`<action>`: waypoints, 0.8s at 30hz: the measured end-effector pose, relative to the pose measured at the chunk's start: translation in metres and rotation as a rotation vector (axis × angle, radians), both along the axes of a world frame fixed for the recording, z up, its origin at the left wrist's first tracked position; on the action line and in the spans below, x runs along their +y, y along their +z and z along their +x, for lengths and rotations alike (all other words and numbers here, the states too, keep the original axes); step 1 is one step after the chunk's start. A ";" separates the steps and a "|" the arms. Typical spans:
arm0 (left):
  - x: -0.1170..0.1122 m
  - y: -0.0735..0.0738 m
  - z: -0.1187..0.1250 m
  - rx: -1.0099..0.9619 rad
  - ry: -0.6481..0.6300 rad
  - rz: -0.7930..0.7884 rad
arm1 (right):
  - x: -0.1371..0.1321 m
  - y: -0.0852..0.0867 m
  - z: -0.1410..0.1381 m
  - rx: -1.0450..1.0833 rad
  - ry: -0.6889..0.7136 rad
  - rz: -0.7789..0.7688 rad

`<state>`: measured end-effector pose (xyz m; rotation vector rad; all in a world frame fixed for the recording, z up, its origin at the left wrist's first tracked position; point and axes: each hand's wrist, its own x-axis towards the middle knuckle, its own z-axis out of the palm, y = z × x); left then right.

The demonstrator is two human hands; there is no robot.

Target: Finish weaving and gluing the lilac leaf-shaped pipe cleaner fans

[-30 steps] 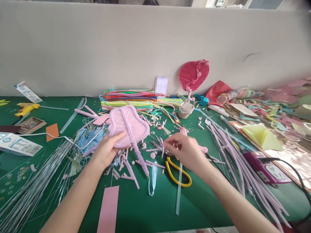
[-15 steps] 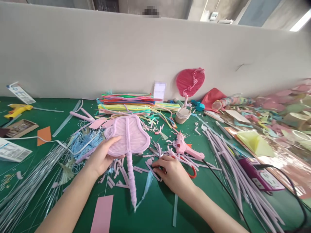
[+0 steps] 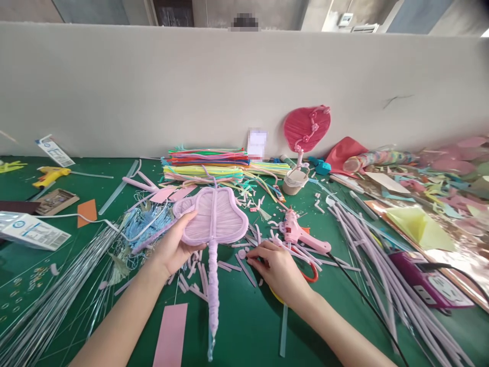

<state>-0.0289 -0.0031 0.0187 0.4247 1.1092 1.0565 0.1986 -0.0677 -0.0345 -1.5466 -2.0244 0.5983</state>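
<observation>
My left hand (image 3: 176,250) grips a lilac hand fan (image 3: 231,216) by the left edge of its scalloped face, thumb on the front. The fan's fuzzy wrapped handle (image 3: 214,290) points toward me, with a bit of blue tassel (image 3: 210,349) at its tip. My right hand (image 3: 277,265) is low over the table, thumb and forefinger pinched close together beside a small lilac disc (image 3: 242,254); whatever is between the fingertips is hidden. Short lilac pipe-cleaner cuttings (image 3: 245,270) lie around it. Red-handled scissors (image 3: 314,272) lie partly behind this hand.
A pink glue gun (image 3: 301,234) with a black cord rests right of centre. Long lilac pipe cleaners (image 3: 367,265) and a purple power strip (image 3: 430,280) lie at right. Wire stems (image 3: 72,285) spread at left. Behind, a red fan (image 3: 306,127) stands in a small bucket (image 3: 295,183).
The view has shifted, so the table things appear farther right. The blue tassel, which trailed to the right of the fan handle, now lies at its tip. My left hand keeps hold of the fan.
</observation>
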 end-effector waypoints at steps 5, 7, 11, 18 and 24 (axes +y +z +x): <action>-0.001 0.000 0.002 0.041 0.006 0.019 | -0.005 0.004 -0.002 -0.065 0.013 0.048; -0.001 0.000 0.003 0.072 -0.011 0.034 | -0.008 0.012 -0.002 -0.056 0.015 0.091; -0.004 -0.003 0.007 0.131 -0.067 0.142 | -0.011 0.037 -0.008 0.123 -0.057 0.306; -0.016 -0.002 0.017 0.218 -0.119 0.274 | 0.000 0.047 -0.037 0.168 0.054 0.459; -0.018 -0.001 0.021 0.226 -0.136 0.246 | 0.004 0.035 -0.039 0.148 0.020 0.402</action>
